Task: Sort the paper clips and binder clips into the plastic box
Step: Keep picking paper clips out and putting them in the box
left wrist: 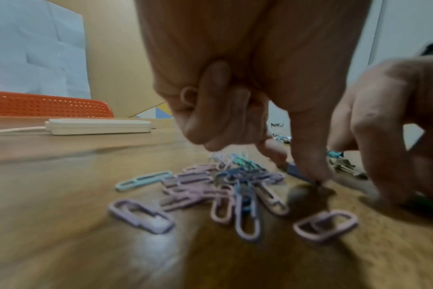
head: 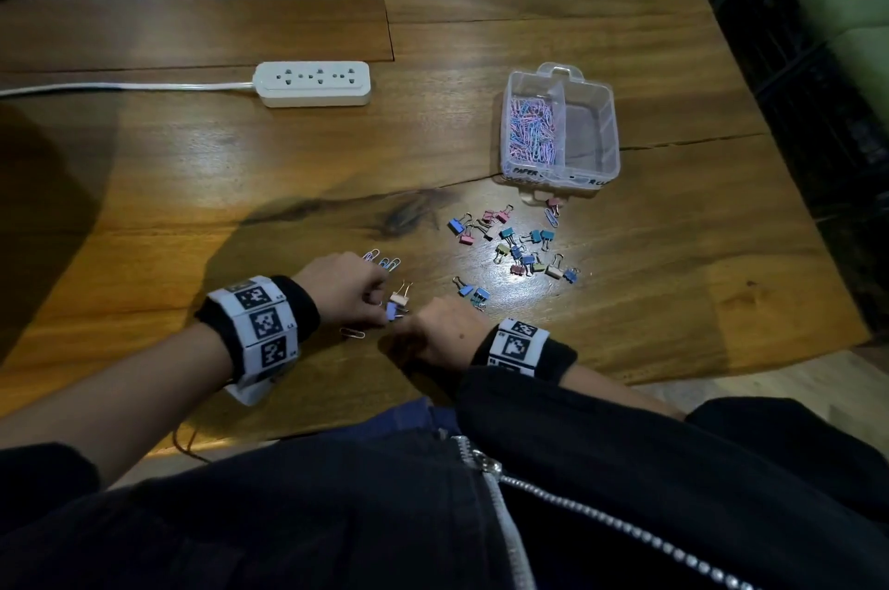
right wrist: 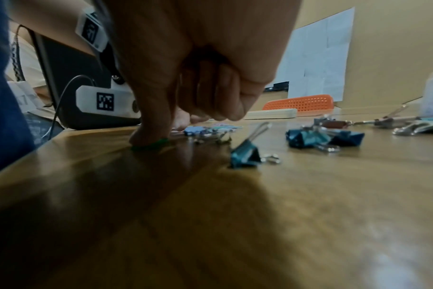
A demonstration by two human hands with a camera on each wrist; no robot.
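Note:
The clear plastic box [head: 607, 142] stands at the right, its left compartment full of pastel paper clips [head: 531, 127] and its right compartment bare. Coloured binder clips [head: 519, 248] lie scattered in front of it. My left hand [head: 385, 308] is near the table's front edge, fingers curled, and thumb and forefinger pinch a blue binder clip [head: 392, 311] [left wrist: 295, 171]. A pile of loose paper clips [left wrist: 210, 187] lies under that hand. My right hand [right wrist: 148, 141], fingers curled, holds a small green clip [right wrist: 158, 145] down against the wood with one fingertip.
A white power strip [head: 315, 83] with its cord lies at the back left. A beige binder clip [head: 399, 297] and a teal one [right wrist: 245, 154] lie close to the hands. A single paper clip [head: 353, 333] sits near the table's front edge. An orange chair back [left wrist: 47, 106] is behind the table.

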